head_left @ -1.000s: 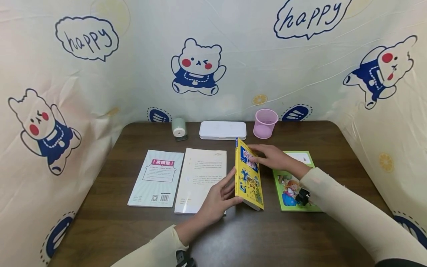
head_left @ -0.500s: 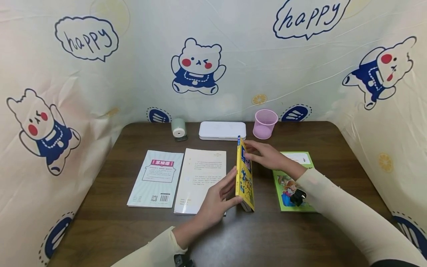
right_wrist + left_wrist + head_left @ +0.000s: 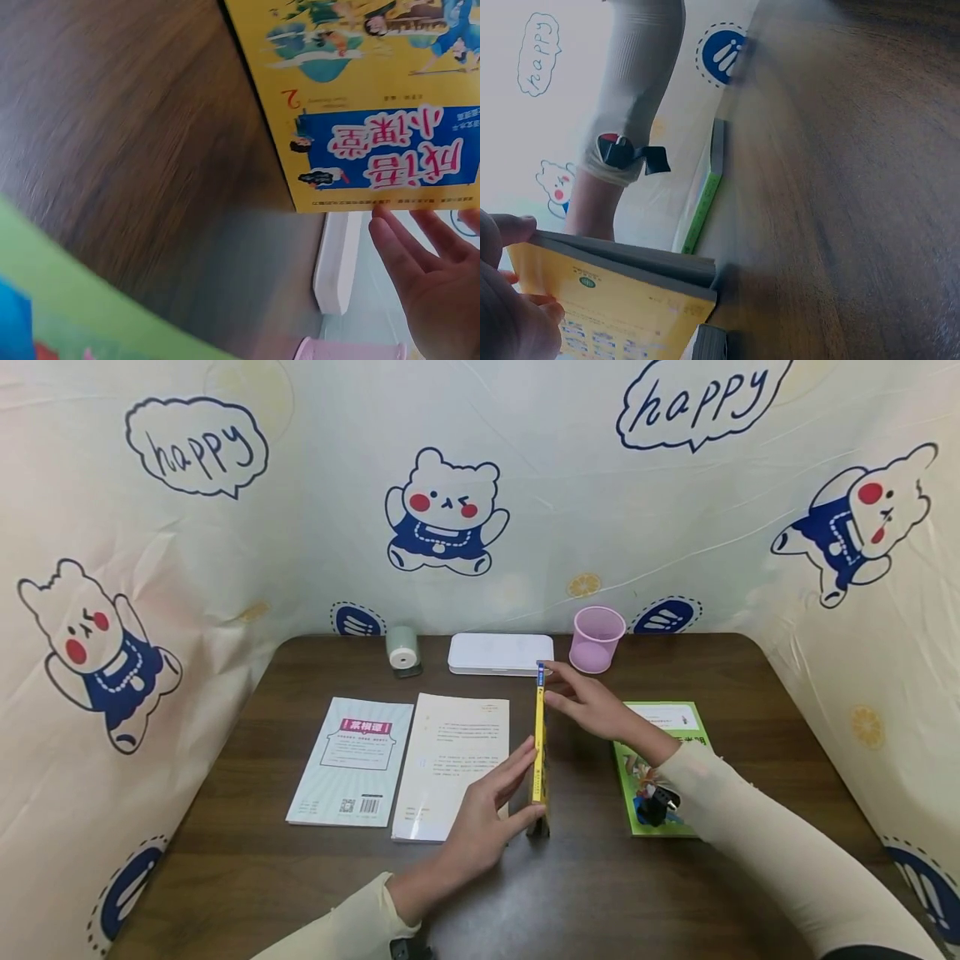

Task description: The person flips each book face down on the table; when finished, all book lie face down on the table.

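A yellow book (image 3: 539, 752) stands on edge at the middle of the table, its spine turned upward in the head view. My left hand (image 3: 487, 814) holds it from the left, thumb at the near end and fingertips against the yellow back cover (image 3: 622, 304). At the far end, my right hand (image 3: 592, 702) grips the top edge. The illustrated front cover (image 3: 382, 154), with a blue title panel, faces the right wrist camera. To the left lies a cream-white book (image 3: 457, 760), partly behind my left hand. A green picture book (image 3: 626, 793) lies under the right forearm, which hides part of it.
A pale blue book (image 3: 348, 760) lies at the left of the table (image 3: 247, 860). Along the back edge stand a green-grey cylindrical item (image 3: 402, 646), a flat white case (image 3: 500, 653) and a pink cup (image 3: 597, 639). A printed cloth (image 3: 555, 485) hangs behind.
The yellow book has tipped from a slant, front cover showing, to upright with only its spine toward the head camera. My right hand has moved slightly left and away with it.
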The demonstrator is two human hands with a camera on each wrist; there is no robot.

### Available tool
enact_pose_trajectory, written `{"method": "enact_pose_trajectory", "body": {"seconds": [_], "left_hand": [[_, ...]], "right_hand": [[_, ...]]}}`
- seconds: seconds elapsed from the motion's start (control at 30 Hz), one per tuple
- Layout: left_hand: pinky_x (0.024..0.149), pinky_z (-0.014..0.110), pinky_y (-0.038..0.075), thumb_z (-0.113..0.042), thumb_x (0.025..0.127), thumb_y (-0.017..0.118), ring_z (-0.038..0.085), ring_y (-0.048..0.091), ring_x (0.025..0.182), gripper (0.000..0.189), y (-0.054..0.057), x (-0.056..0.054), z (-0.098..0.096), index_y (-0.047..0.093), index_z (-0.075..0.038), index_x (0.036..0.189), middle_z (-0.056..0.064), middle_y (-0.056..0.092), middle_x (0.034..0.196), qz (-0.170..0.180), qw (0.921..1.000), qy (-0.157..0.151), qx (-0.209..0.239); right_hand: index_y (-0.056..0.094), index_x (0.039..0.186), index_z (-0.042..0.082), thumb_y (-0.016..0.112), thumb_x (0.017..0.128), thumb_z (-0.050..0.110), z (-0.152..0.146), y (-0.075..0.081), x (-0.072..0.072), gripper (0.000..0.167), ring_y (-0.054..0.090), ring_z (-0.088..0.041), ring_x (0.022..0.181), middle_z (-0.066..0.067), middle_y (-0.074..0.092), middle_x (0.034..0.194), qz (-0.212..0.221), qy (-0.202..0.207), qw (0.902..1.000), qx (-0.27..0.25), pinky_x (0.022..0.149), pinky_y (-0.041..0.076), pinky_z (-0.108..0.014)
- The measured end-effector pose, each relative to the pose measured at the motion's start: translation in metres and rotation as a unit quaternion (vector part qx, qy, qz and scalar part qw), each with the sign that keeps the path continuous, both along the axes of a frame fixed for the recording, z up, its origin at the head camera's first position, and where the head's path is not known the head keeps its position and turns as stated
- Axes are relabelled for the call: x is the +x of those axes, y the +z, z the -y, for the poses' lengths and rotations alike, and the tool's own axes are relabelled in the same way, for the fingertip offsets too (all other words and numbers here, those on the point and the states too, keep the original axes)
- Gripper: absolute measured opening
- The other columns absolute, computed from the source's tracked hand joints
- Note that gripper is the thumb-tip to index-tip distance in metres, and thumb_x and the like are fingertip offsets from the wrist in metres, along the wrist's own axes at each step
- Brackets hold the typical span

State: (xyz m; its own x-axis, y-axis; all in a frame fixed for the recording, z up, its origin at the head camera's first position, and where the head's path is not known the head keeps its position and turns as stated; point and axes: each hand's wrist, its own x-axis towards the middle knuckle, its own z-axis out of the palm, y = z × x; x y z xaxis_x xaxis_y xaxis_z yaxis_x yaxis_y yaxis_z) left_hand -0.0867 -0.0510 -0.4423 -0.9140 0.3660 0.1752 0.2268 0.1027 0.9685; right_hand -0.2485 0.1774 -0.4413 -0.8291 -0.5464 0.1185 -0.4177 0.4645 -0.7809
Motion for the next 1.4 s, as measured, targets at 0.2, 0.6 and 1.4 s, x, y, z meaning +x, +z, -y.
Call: {"method": "enact_pose_trajectory", "body": {"seconds": [0.2, 0.6, 1.4], "left_hand": [[0.112, 0.034, 0.042, -0.001, 0.090, 0.078, 0.014, 0.037, 0.150, 0.068, -0.001, 0.003, 0.000, 0.051, -0.009, 0.152, -0.007, 0.038, 0.164, -0.042, 0.9984, 0.014, -0.034], [0.119, 0.043, 0.038, -0.010, 0.090, 0.081, 0.010, 0.039, 0.148, 0.067, -0.003, 0.003, -0.003, 0.053, -0.012, 0.151, -0.008, 0.041, 0.163, -0.105, 0.9902, 0.019, -0.089], [0.127, 0.049, 0.022, -0.026, 0.084, 0.087, 0.024, 0.022, 0.157, 0.094, -0.045, -0.012, 0.006, 0.035, -0.011, 0.161, 0.000, 0.028, 0.169, -0.025, 0.9613, -0.032, -0.273]], "right_hand": [[0.035, 0.160, 0.019, 0.058, 0.107, 0.035, 0.007, 0.003, 0.003, 0.060, 0.053, -0.040, 0.138, -0.018, 0.046, 0.155, 0.038, -0.004, 0.9982, -0.047, 0.102, 0.054, -0.053], [0.034, 0.159, 0.015, 0.064, 0.104, 0.022, 0.012, 0.011, 0.009, 0.063, 0.052, -0.045, 0.135, -0.023, 0.041, 0.156, 0.137, -0.017, 0.9830, -0.121, 0.097, 0.055, -0.056], [0.035, 0.157, 0.009, 0.060, 0.106, 0.018, -0.012, 0.001, 0.011, 0.057, 0.055, -0.045, 0.132, -0.023, 0.043, 0.154, 0.145, -0.020, 0.9786, -0.145, 0.097, 0.057, -0.051]]}}
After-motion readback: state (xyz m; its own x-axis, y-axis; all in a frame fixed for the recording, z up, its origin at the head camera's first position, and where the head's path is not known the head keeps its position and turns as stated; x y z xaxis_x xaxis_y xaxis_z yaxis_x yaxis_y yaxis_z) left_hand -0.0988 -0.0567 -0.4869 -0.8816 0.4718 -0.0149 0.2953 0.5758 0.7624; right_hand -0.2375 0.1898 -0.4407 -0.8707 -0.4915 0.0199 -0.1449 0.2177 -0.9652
